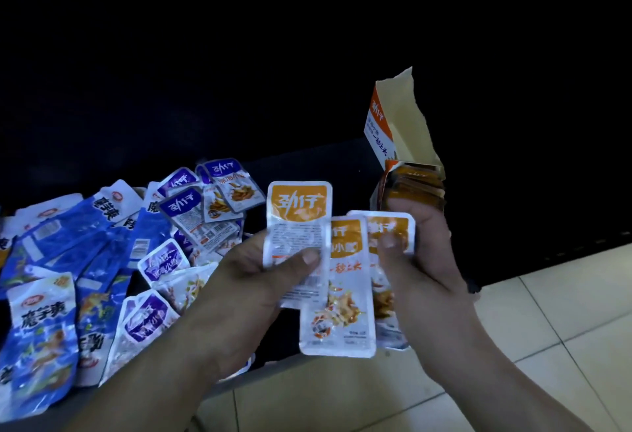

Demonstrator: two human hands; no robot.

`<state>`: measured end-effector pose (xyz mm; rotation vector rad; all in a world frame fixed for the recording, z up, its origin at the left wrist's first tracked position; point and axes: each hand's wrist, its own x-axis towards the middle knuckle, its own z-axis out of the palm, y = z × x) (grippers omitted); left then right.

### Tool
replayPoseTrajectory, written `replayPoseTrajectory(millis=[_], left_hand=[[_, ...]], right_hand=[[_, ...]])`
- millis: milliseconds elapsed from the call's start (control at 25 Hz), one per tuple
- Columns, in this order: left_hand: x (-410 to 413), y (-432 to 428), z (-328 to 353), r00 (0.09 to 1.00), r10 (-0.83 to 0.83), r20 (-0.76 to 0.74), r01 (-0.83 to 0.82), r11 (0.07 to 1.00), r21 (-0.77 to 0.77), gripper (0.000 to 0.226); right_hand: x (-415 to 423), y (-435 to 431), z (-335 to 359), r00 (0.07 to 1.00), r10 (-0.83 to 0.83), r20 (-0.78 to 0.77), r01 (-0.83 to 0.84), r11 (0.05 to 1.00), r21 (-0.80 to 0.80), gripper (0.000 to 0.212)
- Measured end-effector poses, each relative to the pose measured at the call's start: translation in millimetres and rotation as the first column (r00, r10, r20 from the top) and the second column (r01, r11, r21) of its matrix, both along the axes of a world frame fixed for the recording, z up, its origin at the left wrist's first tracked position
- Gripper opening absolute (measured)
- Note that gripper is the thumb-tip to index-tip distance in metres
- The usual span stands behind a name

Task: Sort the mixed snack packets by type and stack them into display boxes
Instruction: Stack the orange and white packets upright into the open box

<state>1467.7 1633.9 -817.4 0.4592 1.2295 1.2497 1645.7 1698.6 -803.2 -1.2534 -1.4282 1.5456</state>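
At centre frame, the left hand [246, 277] pinched one orange packet [297, 223], the right hand [431, 267] two more. Fanned loosely, they might slip.

Pale tiled floor [547, 346] lower right; dark surface [307, 165], perhaps low shelf, beside it.

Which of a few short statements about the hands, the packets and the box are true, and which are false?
1. The left hand holds an orange packet. True.
2. The right hand is empty. False: its thumb pinches a second orange packet.
3. The display box is closed. False: its flap stands open, and stacked packets show inside.
4. Blue packets and purple packets lie mixed at the left. True.
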Motion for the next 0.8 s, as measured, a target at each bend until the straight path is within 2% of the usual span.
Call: replayPoseTrajectory(millis=[80,200,280,360,400,480,520,560,640,720,760,800], left_hand=[[8.8,1.3,1.8,0.999,-0.015,-0.043,0.016,1.0,0.02,0.028],[13.6,-0.2,8.4,0.993,-0.06,-0.098,0.064,0.997,0.039,0.028],[8.7,-3.0,11.2,0.96,0.02,-0.278,-0.004,0.998,0.057,0.025],[3.0,-7.0,12.6,0.828,0.188,-0.528,-0.126,0.98,0.151,0.028],[2.6,-9.3,10.8,0.707,0.212,-0.675,-0.09,0.973,0.211,0.032],[13.2,-13.2,6.8,0.434,0.146,-0.889,0.126,0.967,0.221,0.046],[21.3,-15.4,1.5,0.384,0.095,-0.919,0.208,0.96,0.186,0.05],[27.9,-17.5,-3.1,0.403,0.038,-0.914,0.252,0.956,0.151,0.055],[32.1,-17.2,-8.4,0.524,-0.008,-0.852,0.25,0.958,0.144,0.061],[29.0,-16.5,-6.3,0.679,-0.061,-0.731,0.234,0.962,0.138,0.045],[27.8,-17.4,-3.4,0.717,-0.072,-0.693,0.239,0.96,0.148,0.043],[27.9,-18.5,-1.7,0.716,-0.056,-0.696,0.228,0.961,0.158,0.048]], right_hand=[[-9.6,-1.3,4.5,0.999,0.022,-0.044,-0.026,0.997,-0.07,0.017],[-16.1,-3.9,1.6,0.994,0.075,-0.08,-0.082,0.992,-0.091,0.041],[-18.3,-6.8,-3.0,0.998,0.056,-0.025,-0.058,0.997,-0.06,0.05],[-16.8,-6.7,-9.2,1.0,-0.019,0.025,0.019,1.0,0.003,0.049],[-16.1,-5.6,-9.6,0.998,-0.049,0.027,0.049,0.999,0.016,0.046],[-18.3,-3.4,-7.8,0.995,-0.096,-0.022,0.096,0.995,-0.002,0.04],[-20.5,-2.2,-6.8,0.992,-0.116,-0.057,0.115,0.993,-0.019,0.038],[-22.5,-0.8,-6.1,0.987,-0.138,-0.082,0.136,0.99,-0.036,0.037],[-22.1,2.1,-7.1,0.98,-0.173,-0.099,0.168,0.984,-0.056,0.035],[-17.4,1.3,-7.5,0.978,-0.194,-0.08,0.19,0.98,-0.054,0.028],[-15.9,0.0,-6.4,0.978,-0.197,-0.067,0.195,0.98,-0.044,0.024],[-15.2,-1.4,-3.7,0.98,-0.189,-0.058,0.187,0.982,-0.03,0.02]])
